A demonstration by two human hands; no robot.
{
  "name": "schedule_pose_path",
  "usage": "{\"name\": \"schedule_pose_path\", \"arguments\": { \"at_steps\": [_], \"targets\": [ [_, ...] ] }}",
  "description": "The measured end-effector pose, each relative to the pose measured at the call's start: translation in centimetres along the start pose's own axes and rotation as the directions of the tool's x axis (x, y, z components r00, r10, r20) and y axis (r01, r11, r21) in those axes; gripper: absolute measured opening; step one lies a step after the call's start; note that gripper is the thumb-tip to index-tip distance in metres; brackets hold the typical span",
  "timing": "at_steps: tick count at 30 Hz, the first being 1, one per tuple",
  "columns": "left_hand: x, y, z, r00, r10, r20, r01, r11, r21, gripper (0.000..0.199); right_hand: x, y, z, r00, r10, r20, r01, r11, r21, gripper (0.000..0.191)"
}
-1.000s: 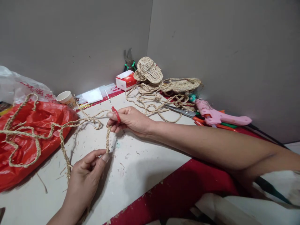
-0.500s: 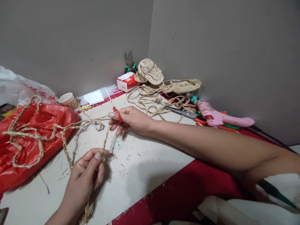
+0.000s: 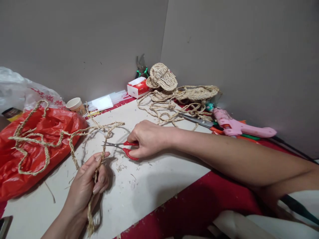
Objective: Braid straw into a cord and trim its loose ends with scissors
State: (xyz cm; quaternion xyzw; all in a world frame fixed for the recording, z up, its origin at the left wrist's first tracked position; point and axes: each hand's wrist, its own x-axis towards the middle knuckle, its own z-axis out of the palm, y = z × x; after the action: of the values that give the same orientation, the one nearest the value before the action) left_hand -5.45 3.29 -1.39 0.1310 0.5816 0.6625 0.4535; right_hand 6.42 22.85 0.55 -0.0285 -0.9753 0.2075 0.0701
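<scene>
Rope [image 3: 104,150] is running above the table [image 3: 159,176], left hand [image 3: 86,181] pinching it; right hand [image 3: 152,139] is gripping scissors [image 3: 129,153], blades crossing it just above the fingertips [image 3: 98,158], where a slip could be nicking them.

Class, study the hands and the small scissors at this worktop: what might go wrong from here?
1. The red-handled scissors meet the braided rope just above the left hand, so a slip might nick a finger.
2. No hand steadies the rope above the blades, so it may shift or fray if they close.
</scene>
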Motion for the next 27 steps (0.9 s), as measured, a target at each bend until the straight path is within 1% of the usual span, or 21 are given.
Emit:
{"name": "schedule_pose_path", "arguments": {
  "at_steps": [6, 10, 17, 20, 24, 27],
  "targets": [
    [0.04, -0.11, -0.11, 1.0, -0.001, 0.002, 0.001, 1.0, 0.009, 0.021, 0.04, -0.02, 0.33, 1.0, -0.031, 0.0, 0.031, 0.984, -0.176, 0.035],
    [-0.08, -0.18, 0.09, 1.0, 0.002, 0.009, -0.002, 0.998, 0.058, 0.021, -0.1, -0.36, 0.41, 0.998, -0.062, 0.013, 0.063, 0.969, -0.238, 0.035],
    [-0.06, -0.46, -0.08, 0.999, 0.018, 0.041, -0.023, 0.992, 0.127, 0.021, -0.19, -0.5, 0.13, 0.998, -0.066, 0.022, 0.069, 0.956, -0.284, 0.036],
    [-0.03, -0.48, -0.12, 0.999, 0.013, 0.04, -0.017, 0.992, 0.122, 0.021, -0.15, -0.47, -0.05, 0.998, -0.054, 0.027, 0.06, 0.949, -0.309, 0.036],
    [0.04, -0.56, -0.13, 0.999, 0.008, 0.037, -0.012, 0.995, 0.099, 0.017, -0.19, -0.55, -0.11, 0.995, -0.077, 0.065, 0.092, 0.955, -0.282, 0.035],
    [0.2, -0.66, -0.21, 0.999, 0.005, 0.051, -0.009, 0.996, 0.086, 0.017, -0.22, -0.58, -0.07, 0.994, -0.08, 0.072, 0.097, 0.955, -0.279, 0.035]
  ]
}}
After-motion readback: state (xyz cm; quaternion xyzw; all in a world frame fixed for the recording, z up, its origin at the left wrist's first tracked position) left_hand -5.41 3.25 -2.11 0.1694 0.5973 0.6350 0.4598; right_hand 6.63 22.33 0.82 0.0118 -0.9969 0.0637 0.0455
